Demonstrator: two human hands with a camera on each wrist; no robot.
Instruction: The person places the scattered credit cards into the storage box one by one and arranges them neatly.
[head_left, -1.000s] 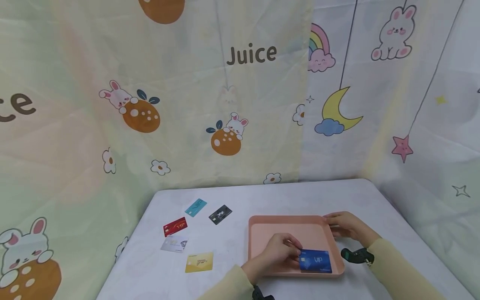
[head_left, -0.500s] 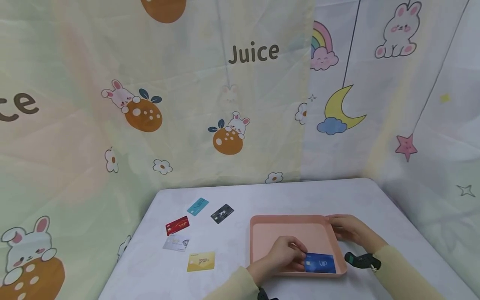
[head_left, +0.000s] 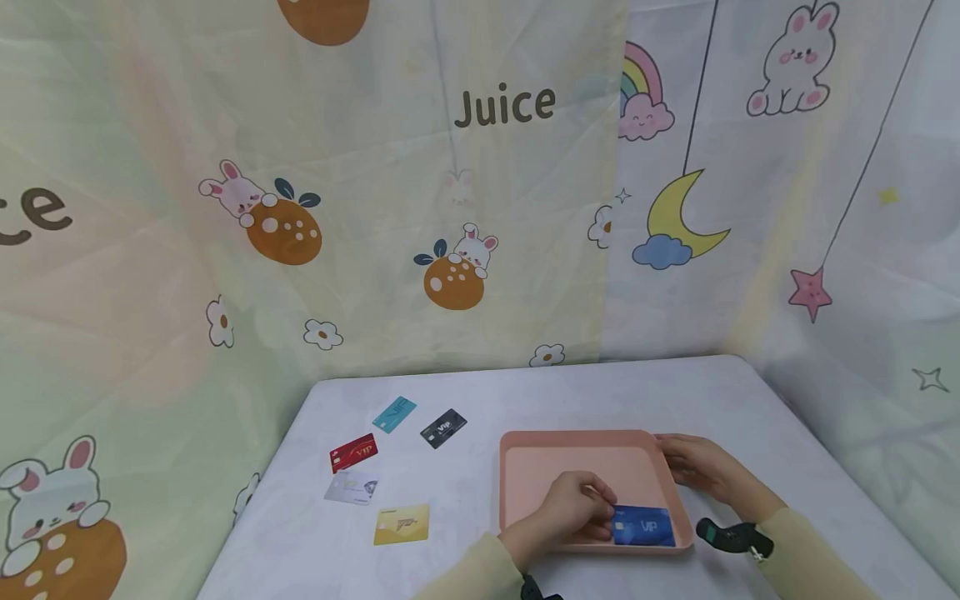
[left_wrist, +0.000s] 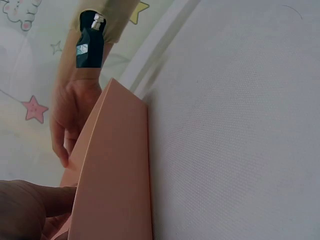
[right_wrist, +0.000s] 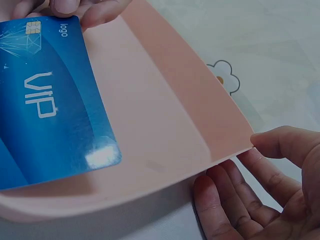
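Note:
A blue VIP card (head_left: pixel 643 527) is over the near right corner of a shallow pink tray (head_left: pixel 517 450). My left hand (head_left: pixel 572 507) pinches the card's left end, its wrist crossing the tray's near side. In the right wrist view the card (right_wrist: pixel 50 105) casts a shadow on the tray (right_wrist: pixel 145 85) and its near edge looks raised from the floor. My right hand (head_left: pixel 705 465) holds the tray's far right corner. There its thumb (right_wrist: pixel 280 142) touches the rim, while the other fingers (right_wrist: pixel 212 202) curl against the outside of the wall.
Left of the tray, several cards lie flat on the white table (head_left: pixel 465 575): teal (head_left: pixel 394 414), black (head_left: pixel 443 428), red (head_left: pixel 354 452), silver (head_left: pixel 351 487) and gold (head_left: pixel 401 524). The red and silver ones nearly touch. A printed curtain (head_left: pixel 375 208) stands behind the table.
The blue card has moved slightly right and nearer in the tray, with my left hand along with it. My right hand has stayed at the far right corner. The other cards lie as before.

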